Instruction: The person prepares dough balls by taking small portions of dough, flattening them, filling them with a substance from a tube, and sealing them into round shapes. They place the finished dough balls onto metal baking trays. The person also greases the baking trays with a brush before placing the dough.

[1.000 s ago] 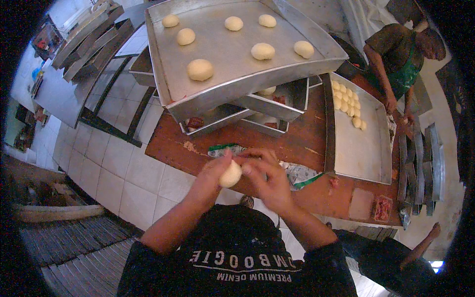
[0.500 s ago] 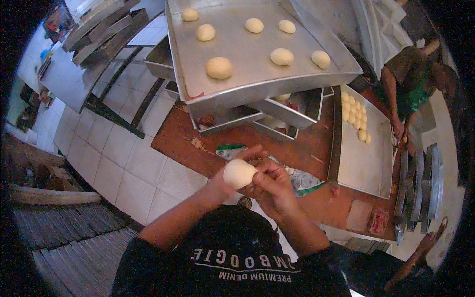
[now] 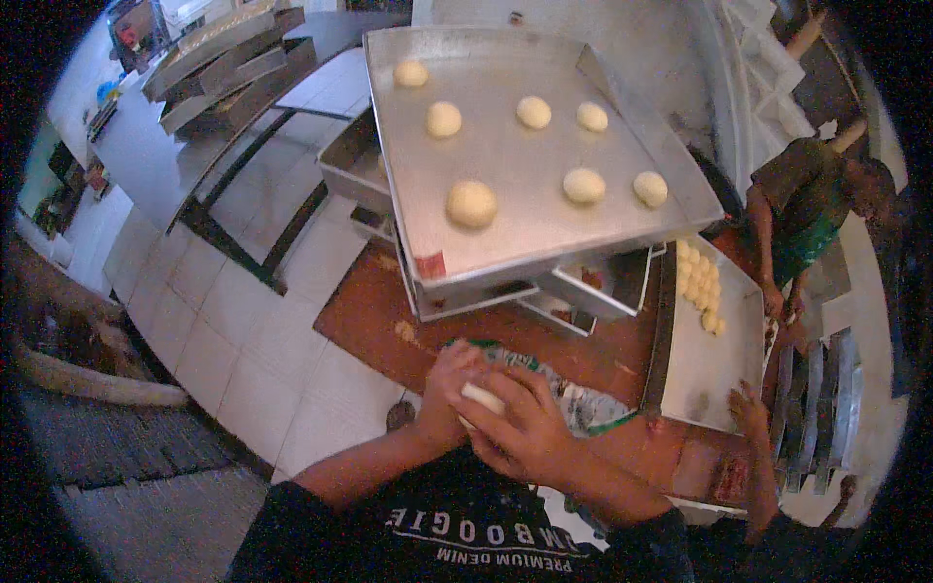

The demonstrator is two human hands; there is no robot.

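Note:
A pale, smooth dough ball is enclosed between my two hands in front of my chest, with only a small part of it showing. My left hand cups it from the left. My right hand wraps over it, fingers curved and pressing. Beyond them, a large metal tray on top of a stack carries several dough balls set well apart; one big dough ball lies toward its near left.
Right of the stack, a metal tray holds rows of small dough pieces. Another person's hand is over its near edge; a second person works behind. A crumpled plastic bag lies on the brown table.
My hands have closed around the dough ball, which was mostly exposed before. The whole view has shifted, so the trays sit lower in it. Another person's hand has come to the right tray.

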